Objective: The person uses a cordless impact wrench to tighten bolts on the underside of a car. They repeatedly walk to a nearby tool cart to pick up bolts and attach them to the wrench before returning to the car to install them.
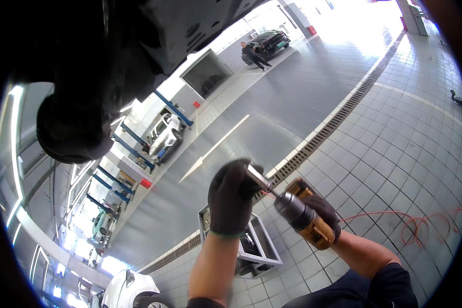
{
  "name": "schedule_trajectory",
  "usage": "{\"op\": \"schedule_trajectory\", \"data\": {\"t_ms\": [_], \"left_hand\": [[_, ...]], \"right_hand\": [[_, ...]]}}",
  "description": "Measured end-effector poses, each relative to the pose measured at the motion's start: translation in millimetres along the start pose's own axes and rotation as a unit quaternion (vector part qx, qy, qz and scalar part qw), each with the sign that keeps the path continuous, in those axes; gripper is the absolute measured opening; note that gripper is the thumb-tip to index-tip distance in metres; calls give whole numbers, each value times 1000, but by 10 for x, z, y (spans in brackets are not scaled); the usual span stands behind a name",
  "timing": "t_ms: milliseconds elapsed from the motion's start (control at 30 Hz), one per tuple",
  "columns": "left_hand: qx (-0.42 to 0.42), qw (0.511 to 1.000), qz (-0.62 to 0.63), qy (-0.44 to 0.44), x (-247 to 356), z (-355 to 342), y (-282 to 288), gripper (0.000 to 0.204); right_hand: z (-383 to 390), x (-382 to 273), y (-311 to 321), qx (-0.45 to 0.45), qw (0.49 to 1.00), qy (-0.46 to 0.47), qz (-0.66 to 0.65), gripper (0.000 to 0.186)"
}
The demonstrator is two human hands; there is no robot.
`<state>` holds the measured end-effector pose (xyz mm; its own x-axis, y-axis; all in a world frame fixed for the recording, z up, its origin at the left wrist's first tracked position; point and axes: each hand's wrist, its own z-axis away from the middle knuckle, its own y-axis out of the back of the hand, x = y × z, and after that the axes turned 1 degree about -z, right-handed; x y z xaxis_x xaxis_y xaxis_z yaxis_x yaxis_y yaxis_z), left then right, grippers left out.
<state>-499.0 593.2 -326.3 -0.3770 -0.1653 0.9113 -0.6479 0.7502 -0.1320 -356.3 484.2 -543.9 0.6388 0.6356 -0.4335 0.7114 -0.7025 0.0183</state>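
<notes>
My right hand (324, 211), in a dark glove, grips a yellow-and-black cordless drill (313, 227), its nose tilted up and to the left. A silver socket (258, 177) sits at the end of a thin shaft in the drill's chuck. My left hand (230, 200), also in a dark glove, is closed at the socket, with its fingertips against the metal. Some of those fingers are blurred and partly hidden. Above and to the left of both hands hangs the dark underside of a raised vehicle (154, 36).
A white-framed cart (273, 251) with dark things in it stands below my hands. A red hose (380, 213) coils over the tiled floor at the right. A drain grate (339, 114) crosses the floor. Farther off are a white car (165, 134), blue lift posts (173, 108) and a person (253, 55).
</notes>
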Motion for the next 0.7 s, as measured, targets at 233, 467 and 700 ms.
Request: {"op": "schedule_trajectory", "data": {"t_ms": [233, 467, 700], "left_hand": [[-58, 942, -172, -283, 575, -1083, -1673, 25], [-47, 693, -470, -544, 1376, -2206, -2204, 27], [-15, 676, -548, -493, 1755, -2489, -2266, 20]], "right_hand": [[-1415, 363, 919, 119, 990, 49, -59, 53], [-2953, 683, 1491, 123, 977, 161, -63, 57], [-3671, 940, 1441, 63, 971, 161, -164, 66]]}}
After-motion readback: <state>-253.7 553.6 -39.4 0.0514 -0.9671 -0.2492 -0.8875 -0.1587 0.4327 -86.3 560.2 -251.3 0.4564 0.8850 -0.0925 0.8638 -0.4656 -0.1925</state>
